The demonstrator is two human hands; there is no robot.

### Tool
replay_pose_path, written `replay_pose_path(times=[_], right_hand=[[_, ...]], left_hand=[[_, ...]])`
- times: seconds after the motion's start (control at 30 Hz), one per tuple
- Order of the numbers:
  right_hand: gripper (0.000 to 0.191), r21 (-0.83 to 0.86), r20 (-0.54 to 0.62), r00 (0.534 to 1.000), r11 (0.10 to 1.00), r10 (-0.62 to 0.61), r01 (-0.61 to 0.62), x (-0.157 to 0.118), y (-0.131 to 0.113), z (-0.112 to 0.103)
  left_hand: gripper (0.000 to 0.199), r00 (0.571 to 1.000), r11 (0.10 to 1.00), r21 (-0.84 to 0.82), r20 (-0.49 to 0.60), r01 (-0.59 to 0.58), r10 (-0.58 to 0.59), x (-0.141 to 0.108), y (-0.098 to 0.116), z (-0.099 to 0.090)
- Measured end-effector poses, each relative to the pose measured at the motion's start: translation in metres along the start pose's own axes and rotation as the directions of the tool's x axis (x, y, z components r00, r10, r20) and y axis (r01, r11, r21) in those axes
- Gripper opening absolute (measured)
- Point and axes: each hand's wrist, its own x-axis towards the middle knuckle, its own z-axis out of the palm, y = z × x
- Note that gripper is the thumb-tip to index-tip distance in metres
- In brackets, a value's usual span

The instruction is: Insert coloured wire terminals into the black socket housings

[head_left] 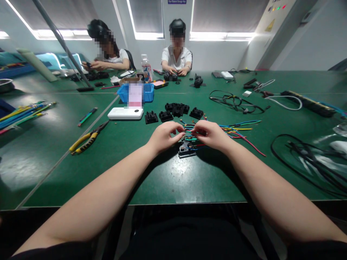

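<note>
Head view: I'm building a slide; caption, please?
Left hand and right hand at coloured wires, pliers off left, on a green table.

Right of the white power bank (125, 114), the left hand (166, 136) and right hand (210, 134) have their fingertips at coloured wires (245, 129). Black plastic housings (177, 109) cluster to its right, yellow-handled pliers (94, 134) lie to its near left, a blue bin (149, 94) stands just behind it.

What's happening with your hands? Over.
Left hand, right hand at thin multicoloured wires. Black rectangular block close by. Yellow-handled pliers off left, not blocking.
</note>
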Motion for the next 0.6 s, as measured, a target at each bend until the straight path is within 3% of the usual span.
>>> replay_pose_path(times=[0.6], right_hand=[[0.014, -0.012, 0.106, 0.994, 1.0, -0.008, 0.01, -0.002, -0.0017, 0.0042]], left_hand=[[0.016, 0.984, 0.985, 0.012, 0.058, -0.171, 0.17, -0.0044, -0.0094, 0.0074]])
